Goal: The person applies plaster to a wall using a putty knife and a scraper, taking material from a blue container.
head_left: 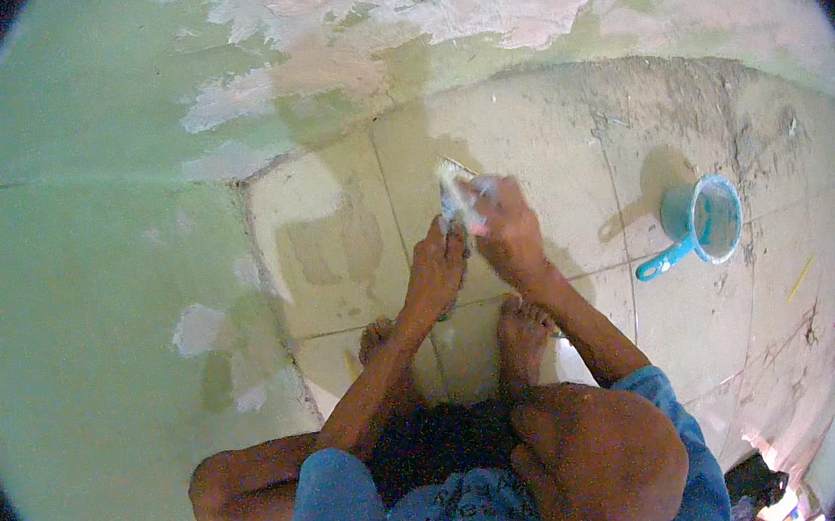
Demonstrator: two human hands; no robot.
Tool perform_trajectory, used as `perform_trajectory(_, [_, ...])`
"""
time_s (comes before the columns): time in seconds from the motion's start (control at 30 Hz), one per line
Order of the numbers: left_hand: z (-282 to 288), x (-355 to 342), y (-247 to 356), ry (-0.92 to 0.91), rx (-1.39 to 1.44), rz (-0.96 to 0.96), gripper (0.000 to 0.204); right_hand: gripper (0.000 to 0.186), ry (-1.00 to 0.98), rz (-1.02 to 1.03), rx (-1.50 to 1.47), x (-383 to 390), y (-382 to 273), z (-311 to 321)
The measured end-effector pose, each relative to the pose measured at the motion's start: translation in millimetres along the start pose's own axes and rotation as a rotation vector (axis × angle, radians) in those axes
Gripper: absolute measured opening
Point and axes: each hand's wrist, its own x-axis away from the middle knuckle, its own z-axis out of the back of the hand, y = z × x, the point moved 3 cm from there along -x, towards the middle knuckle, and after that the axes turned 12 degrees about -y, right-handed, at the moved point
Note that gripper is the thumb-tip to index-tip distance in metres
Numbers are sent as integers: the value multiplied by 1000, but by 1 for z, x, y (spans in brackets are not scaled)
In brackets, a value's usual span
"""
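Note:
My left hand (438, 266) is closed round the lower end of a small whitish tool (452, 193), its flat far edge pointing at the wall. Motion blur hides its exact kind. Against the tool's right side, my right hand (509, 228) is curled and smeared by movement. Something pale with a pink spot (478, 227) shows at its fingers, too blurred to name. Both hands are close together above the floor tiles, in front of my bare feet (525, 329).
To the right, a teal dipper (675, 214) stands on the tiled floor (571, 185), its handle toward me. A yellow strip (799, 279) lies farther right. Green walls (92, 322) with peeling patches rise ahead and at left. A dark item (755, 481) sits at lower right.

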Motion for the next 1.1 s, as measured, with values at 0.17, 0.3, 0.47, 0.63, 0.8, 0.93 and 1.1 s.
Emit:
perform_trajectory(0.17, [-2,-7,15,-16,193,166,32,55,155,201,47,2,-12,7])
perform_trajectory(0.3, [0,-7,22,-74,191,291,31,48,146,29,-52,-1,5,-1])
perform_trajectory(0.47, [-5,-3,9,-67,115,349,24,41,167,-19,-45,-1,5,-2])
perform_trajectory(0.63, [-8,-11,6,-21,64,244,22,32,103,-122,-34,-12,0,9])
perform_trajectory(0.8, [-2,-12,-3,27,110,242,20,32,197,65,91,-3,-3,-5])
perform_trajectory(0.93, [-3,-11,27,-41,267,367,20,40,90,-147,5,-2,24,-4])
perform_trajectory(1.1, [0,-11,18,-4,242,321,25,47,167,-56,-8,0,10,-5])
